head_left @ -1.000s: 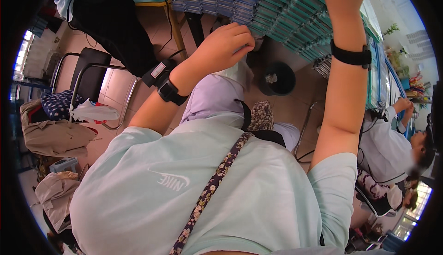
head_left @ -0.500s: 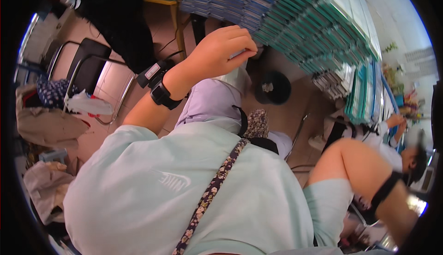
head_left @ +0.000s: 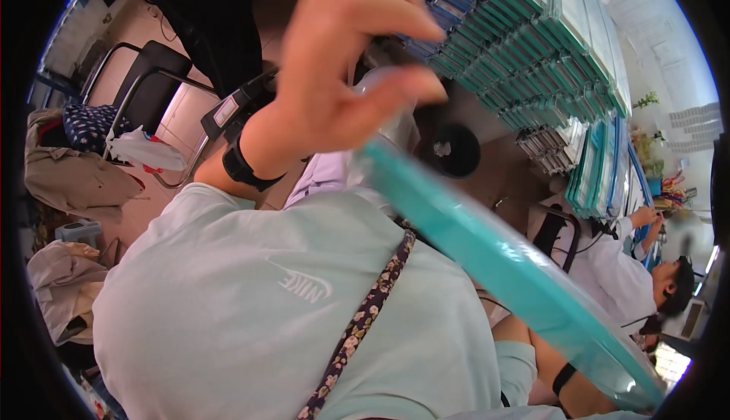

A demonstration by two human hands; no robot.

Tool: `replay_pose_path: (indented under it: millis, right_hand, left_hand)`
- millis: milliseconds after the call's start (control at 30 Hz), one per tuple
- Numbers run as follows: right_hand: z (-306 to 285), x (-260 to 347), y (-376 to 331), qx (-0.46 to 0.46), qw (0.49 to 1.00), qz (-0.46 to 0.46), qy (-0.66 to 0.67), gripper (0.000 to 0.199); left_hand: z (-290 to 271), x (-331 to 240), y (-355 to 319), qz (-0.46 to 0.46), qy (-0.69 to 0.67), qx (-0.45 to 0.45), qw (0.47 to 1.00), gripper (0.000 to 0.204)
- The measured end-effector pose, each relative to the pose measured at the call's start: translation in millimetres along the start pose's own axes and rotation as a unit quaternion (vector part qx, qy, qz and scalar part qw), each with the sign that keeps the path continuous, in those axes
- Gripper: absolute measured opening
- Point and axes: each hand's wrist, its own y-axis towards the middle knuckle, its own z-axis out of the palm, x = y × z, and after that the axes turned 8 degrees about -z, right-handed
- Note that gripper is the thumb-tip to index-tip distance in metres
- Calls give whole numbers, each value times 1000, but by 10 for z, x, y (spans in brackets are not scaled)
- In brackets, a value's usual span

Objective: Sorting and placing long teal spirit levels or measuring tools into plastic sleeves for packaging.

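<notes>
up from half a second ago, my left hand now fills the view, fingers pinched shut on the near end of a long teal tray wrapped in clear film, while my right hand is out of sight below its far end, grip impossible to tell. i judge the tray freshly lifted off the stacked teal trays and mid-carry; next comes a level swing, clear of the stack's edges above and the white-coated person at right.
</notes>
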Motion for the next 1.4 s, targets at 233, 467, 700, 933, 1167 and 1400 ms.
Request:
replay_pose_path:
  millis: [233,467,700,933,1167,1400]
  right_hand:
    - [93,-169,-272,360,929,-86,33,46]
    - [474,-22,-675,349,859,277,252,64]
    - [467,-194,-591,545,818,-82,162,43]
    - [571,-134,-556,597,768,-35,227,34]
    - [727,-27,-729,570,770,12,286,29]
    - [879,276,-1156,411,830,116,359,12]
  left_hand:
    - [400,-290,-363,-286,-236,488,790,65]
    - [361,95,-690,-400,-218,474,753,63]
    - [209,355,-1028,-453,-286,489,689,76]
    - [273,326,-1149,-470,-298,528,642,87]
    - [520,54,-1233,-471,-316,529,631,98]
    - [589,-37,-1137,-499,-344,459,650,77]
